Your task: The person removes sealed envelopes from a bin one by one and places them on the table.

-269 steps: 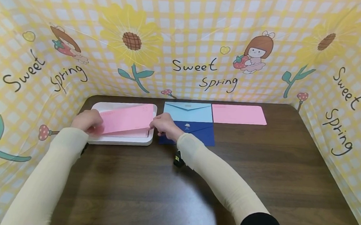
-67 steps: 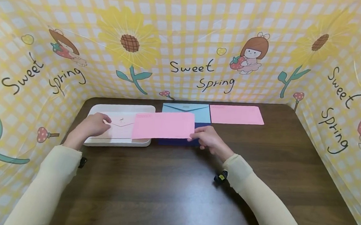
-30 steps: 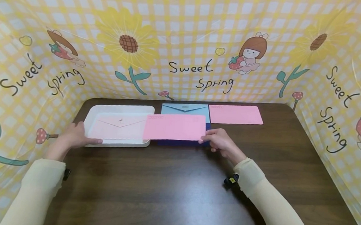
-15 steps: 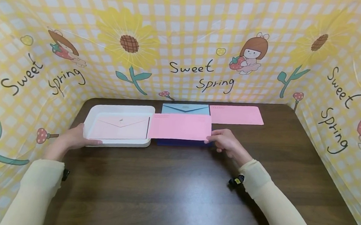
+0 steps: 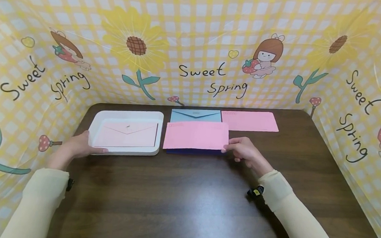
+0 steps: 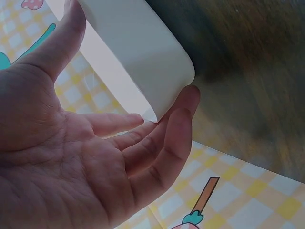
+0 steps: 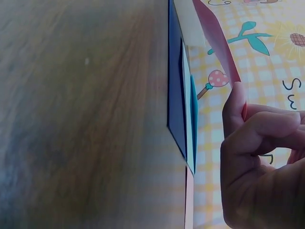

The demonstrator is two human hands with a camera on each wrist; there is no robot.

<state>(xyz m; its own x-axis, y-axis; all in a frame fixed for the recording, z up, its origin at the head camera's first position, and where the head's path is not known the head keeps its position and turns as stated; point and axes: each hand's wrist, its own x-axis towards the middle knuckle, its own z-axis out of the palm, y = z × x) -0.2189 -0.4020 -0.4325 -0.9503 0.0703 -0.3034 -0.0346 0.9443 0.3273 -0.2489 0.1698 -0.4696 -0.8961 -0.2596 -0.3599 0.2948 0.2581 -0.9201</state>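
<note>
My right hand (image 5: 245,151) pinches a pink envelope (image 5: 196,135) by its lower right corner, between thumb and index finger. In the right wrist view that envelope (image 7: 217,40) is seen nearly edge-on, raised off the table. Below it lies a dark blue envelope (image 5: 194,152), mostly covered in the head view. My left hand (image 5: 75,146) grips the left end of a white tray (image 5: 127,114), thumb along the front side. Its fingers curl round a corner of the tray (image 6: 157,52) in the left wrist view. A pale pink envelope (image 5: 126,136) with a flap lies inside the tray.
A light blue envelope (image 5: 195,114) lies behind the dark blue one, its lower part covered. To its right, another pink envelope (image 5: 250,121) lies flat. A checked yellow cloth (image 5: 196,41) encloses the wooden table (image 5: 184,200) at the back and sides.
Over nine seconds the pink envelope has gone from above the tray to the right, pinched in my right hand. My left hand has let go of it and taken the tray's left end.
</note>
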